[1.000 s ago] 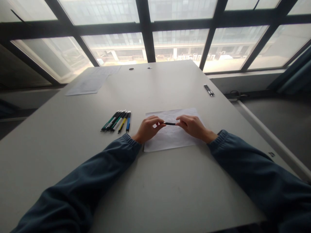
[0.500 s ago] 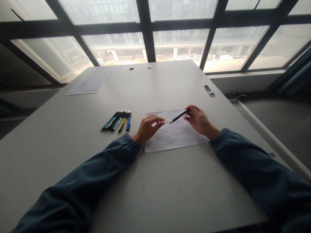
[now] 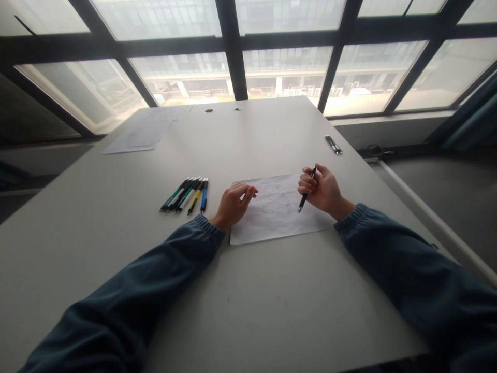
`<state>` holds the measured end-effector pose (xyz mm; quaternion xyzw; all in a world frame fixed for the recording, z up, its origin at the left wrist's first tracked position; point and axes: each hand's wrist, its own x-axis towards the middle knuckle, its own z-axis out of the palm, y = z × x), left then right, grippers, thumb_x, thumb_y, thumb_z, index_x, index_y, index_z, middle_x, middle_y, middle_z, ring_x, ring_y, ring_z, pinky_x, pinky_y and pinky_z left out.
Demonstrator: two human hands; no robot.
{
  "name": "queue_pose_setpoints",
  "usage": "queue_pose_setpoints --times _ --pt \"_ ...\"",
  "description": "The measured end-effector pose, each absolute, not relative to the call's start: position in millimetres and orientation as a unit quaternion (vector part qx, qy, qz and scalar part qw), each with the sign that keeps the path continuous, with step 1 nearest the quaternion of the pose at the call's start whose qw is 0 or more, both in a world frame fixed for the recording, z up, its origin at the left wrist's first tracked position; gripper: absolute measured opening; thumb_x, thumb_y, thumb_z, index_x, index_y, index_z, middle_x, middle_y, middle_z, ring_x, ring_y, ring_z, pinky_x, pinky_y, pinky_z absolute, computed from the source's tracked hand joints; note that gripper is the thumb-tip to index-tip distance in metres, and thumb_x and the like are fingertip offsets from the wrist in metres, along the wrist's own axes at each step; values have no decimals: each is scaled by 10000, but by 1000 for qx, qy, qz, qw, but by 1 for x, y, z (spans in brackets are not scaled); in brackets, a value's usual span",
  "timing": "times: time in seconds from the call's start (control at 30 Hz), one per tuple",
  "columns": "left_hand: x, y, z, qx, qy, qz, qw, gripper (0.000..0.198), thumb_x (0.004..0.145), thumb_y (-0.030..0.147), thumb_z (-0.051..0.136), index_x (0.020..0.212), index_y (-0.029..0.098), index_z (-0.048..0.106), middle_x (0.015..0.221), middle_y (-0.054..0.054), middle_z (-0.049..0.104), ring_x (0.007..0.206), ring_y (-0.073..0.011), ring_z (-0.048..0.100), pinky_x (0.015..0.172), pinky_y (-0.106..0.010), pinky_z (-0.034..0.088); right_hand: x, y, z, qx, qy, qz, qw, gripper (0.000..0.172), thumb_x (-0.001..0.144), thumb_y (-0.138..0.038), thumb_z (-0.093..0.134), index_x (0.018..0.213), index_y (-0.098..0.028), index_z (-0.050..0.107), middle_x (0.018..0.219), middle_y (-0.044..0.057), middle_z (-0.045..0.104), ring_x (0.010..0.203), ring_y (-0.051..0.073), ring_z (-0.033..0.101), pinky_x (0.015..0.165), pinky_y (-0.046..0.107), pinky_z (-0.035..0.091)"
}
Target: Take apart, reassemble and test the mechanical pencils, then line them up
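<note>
A dark pen (image 3: pixel 302 202) is gripped in my right hand (image 3: pixel 322 189), its fingers wrapped around the barrel and its tip pointing down over the right part of a white paper sheet (image 3: pixel 279 228). Faint markings show on the sheet. My left hand (image 3: pixel 233 203) rests at the sheet's left edge, fingers curled together with the thumb against them and nothing seen between them. To its left, several pens (image 3: pixel 184 195) lie side by side, with green, white, yellow and blue barrels.
Two dark pens (image 3: pixel 334 144) lie near the right edge of the white table (image 3: pixel 252 300). More paper sheets (image 3: pixel 135 135) are at the far left. A round table hole (image 3: pixel 209 111) sits at the back, below the large windows.
My right hand has turned the pen from a leftward slant to a steeper, tip-down angle and closed its fingers around it. My left thumb and fingers have drawn together.
</note>
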<state>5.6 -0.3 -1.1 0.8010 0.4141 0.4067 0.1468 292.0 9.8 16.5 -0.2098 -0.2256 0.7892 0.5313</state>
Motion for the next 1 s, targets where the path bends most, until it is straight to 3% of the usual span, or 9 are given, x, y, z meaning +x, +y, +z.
queue_pose_setpoints --times 0.13,0.27,0.33,0.4,0.5,0.67,0.83,0.9,1.0 --pt "6 1 -1 809 427 383 130 409 1032 422 442 810 201 705 850 -46 751 868 -199 691 863 -345 508 293 8 17 -201 -215 791 537 170 926 -299 499 787 -208 538 504 -81 297 414 96 276 389 190 342" --pt "5 1 -1 828 449 328 73 224 988 328 528 1036 219 718 1046 -54 762 1026 -227 680 981 -399 479 292 9 19 -226 -224 772 551 116 908 -295 574 878 -186 599 625 -49 497 397 50 269 355 169 330" --pt "5 1 -3 840 450 298 55 250 956 267 556 1166 235 689 1186 -60 732 1145 -239 645 1039 -425 453 291 10 17 -263 -238 754 553 75 876 -223 612 932 -176 627 698 -34 569 374 28 230 324 168 293" --pt "4 1 -5 853 442 273 55 303 933 238 565 1216 246 675 1286 -63 692 1233 -247 605 1076 -441 437 290 12 15 -294 -248 732 562 93 867 -220 602 930 -170 648 729 -10 613 384 34 304 347 183 345" --pt "3 3 -8 869 426 240 74 306 917 274 586 1202 249 694 1357 -67 651 1286 -260 575 1105 -454 429 290 13 12 -320 -283 694 580 300 922 -453 532 890 -190 672 765 46 664 552 124 556 493 269 500" --pt "3 1 -4 891 398 202 83 321 919 395 615 1213 297 701 1367 -64 636 1282 -283 558 1101 -492 407 287 11 11 -394 -395 594 579 613 847 -806 483 879 -224 672 621 24 587 568 170 586 441 286 398" --pt "6 -2 1 906 368 186 94 337 904 437 640 1210 301 675 1420 -65 588 1355 -293 487 1122 -495 371 279 8 8 -425 -461 512 588 426 708 -583 823 793 -229 602 628 -23 597 534 121 565 427 227 342" --pt "7 -2 2 911 355 184 105 329 907 438 634 1201 293 662 1453 -64 563 1395 -289 453 1140 -487 359 276 7 5 -442 -494 465 586 379 737 -531 810 758 -218 597 581 -35 579 469 101 518 408 220 332" --pt "8 -2 3 912 351 181 114 334 913 443 621 1210 290 645 1453 -65 563 1395 -281 460 1148 -477 360 273 6 0 -456 -572 422 535 342 806 -531 730 842 -195 673 688 19 675 527 124 589 448 238 423"
